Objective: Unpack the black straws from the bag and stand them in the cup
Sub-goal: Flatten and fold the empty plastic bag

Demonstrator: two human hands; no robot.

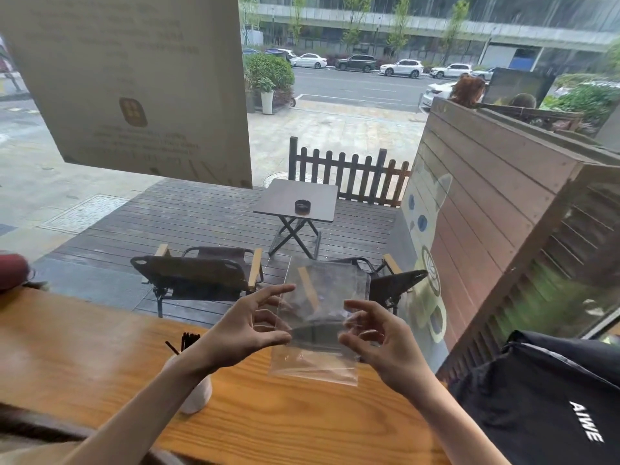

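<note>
The black straws (188,340) are standing in the white cup (198,394) on the wooden worktop (302,417), their dark tips showing just above the left forearm, which is crossing in front of the cup and hiding most of it; one straw is leaning out to the left of the bunch. The clear plastic bag (322,317) is being held up in the air between both hands, above the far edge of the worktop and to the right of the cup; it is looking empty, with the chairs (198,273) outside the window showing through it. The left hand (248,333) is pinching the bag's left edge between thumb and fingers, the thumb lying underneath and the index finger stretching out above, the other fingers curling loosely. The right hand (372,340) is gripping the bag's right edge in the same way, thumb pressing toward the curled fingers with the film caught between them; neither hand is fully closing into a fist. The bag's lower edge is hanging just over the worktop; whether it is touching the wood I cannot tell. A black bag with white lettering (550,411) is sitting at the right, beside the worktop's end.
</note>
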